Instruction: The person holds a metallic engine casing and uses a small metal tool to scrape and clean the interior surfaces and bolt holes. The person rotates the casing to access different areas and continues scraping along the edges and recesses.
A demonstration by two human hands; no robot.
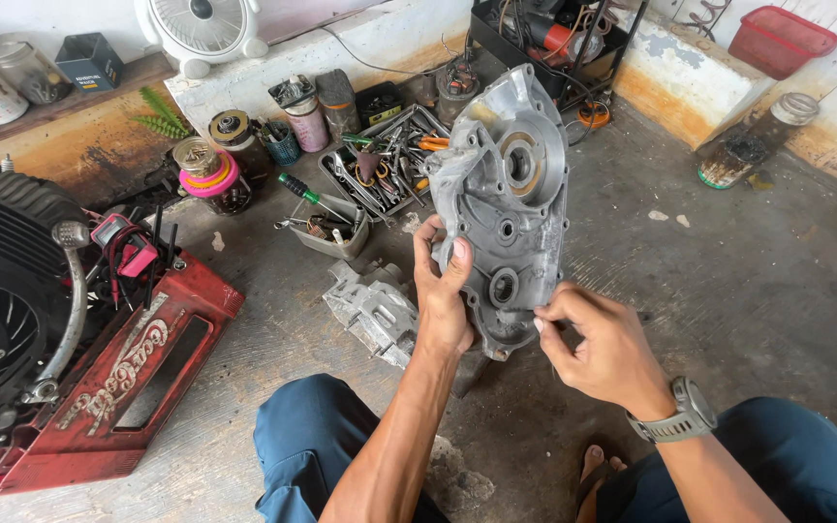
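I hold a large grey cast-metal engine cover (506, 199) upright in front of me, its inner side with round bearing seats facing me. My left hand (441, 291) grips its left edge, thumb and fingers wrapped around the rim. My right hand (598, 344), with a grey wristwatch, pinches the cover's lower right edge. Below the cover, on the concrete floor, lies a second smaller grey metal casting (375, 312).
A red metal crate (128, 378) and a black engine with a fan (2, 291) sit at left. Trays of hand tools (380, 165), tins and jars line the back wall. A white fan (201, 29), a red basket (782, 39) and a glass jar (753, 140) are further back.
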